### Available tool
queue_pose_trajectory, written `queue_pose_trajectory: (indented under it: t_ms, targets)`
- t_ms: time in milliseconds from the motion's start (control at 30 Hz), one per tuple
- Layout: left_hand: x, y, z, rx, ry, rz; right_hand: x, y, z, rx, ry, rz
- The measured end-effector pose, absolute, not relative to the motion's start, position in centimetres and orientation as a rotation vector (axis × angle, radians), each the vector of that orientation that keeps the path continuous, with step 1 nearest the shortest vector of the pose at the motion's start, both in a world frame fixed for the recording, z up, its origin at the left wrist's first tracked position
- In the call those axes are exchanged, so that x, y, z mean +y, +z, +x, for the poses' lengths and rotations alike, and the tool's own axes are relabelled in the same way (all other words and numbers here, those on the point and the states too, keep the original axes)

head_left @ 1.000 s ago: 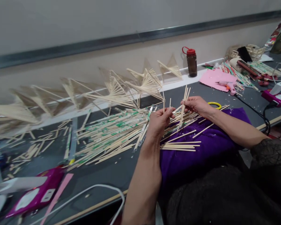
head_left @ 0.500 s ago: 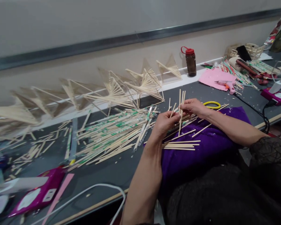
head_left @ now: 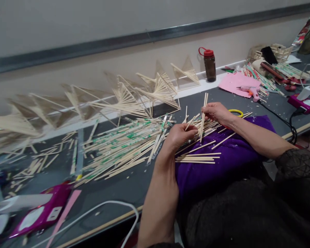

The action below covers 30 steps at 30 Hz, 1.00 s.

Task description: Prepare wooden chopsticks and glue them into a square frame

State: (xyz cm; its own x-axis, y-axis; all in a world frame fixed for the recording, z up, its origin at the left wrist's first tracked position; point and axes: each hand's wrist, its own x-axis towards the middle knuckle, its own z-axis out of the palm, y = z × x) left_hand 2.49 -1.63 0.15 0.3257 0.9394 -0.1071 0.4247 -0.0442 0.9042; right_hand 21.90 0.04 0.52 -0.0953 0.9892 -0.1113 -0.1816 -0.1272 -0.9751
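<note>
Pinched between the fingers of my right hand [head_left: 216, 113] are thin wooden chopsticks [head_left: 203, 125], held nearly upright. Just left of it, my left hand [head_left: 181, 135] is closed around other chopsticks [head_left: 190, 123] whose tips poke out above the thumb. The two hands are close together but apart. Beneath them, loose chopsticks [head_left: 198, 157] lie on a purple cloth [head_left: 196, 175] over my lap and the table edge. Part of a yellow ring-shaped handle [head_left: 236, 112] shows behind my right wrist.
Green-printed wrapped chopsticks [head_left: 126, 137] are heaped on the dark table [head_left: 134, 187]. Fan-shaped stick models [head_left: 160, 93] stand along the wall. A red-capped bottle [head_left: 210, 67], a pink glue gun [head_left: 249, 90] with its cord, and magenta power strips [head_left: 42, 213] surround the area.
My right hand has moved slightly right, away from my left hand, with its chopsticks now closer together and leaning. My left hand stays nearly in place, still closed.
</note>
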Motion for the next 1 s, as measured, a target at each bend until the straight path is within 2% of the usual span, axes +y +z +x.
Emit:
queue_pose_trajectory:
  t_ms: [133,333,533,733,867,1000]
  targets:
    - [-1.8,0.4,2.9,1.261,0.815,1.544,0.2,-0.1,21.8,-1.103,1.478,-1.103]
    - [-2.0,0.1,3.8,1.171,0.722,1.480,-0.1,-0.7,21.0,-1.189,1.519,-1.021]
    - [-2.0,-0.2,4.1,1.207,0.848,1.414,-0.4,-0.3,20.8,-1.190,1.561,-1.077]
    - [-1.7,-0.6,3.7,1.389,0.920,1.594,-0.6,-0.6,20.2,-1.483,1.232,-1.303]
    - [-1.6,-0.6,3.7,1.388,0.960,1.585,-0.7,-0.4,20.3,-1.541,1.214,-1.225]
    - [-1.6,0.1,3.6,1.299,1.026,1.332,-0.5,0.6,21.5,-1.446,1.142,-1.138]
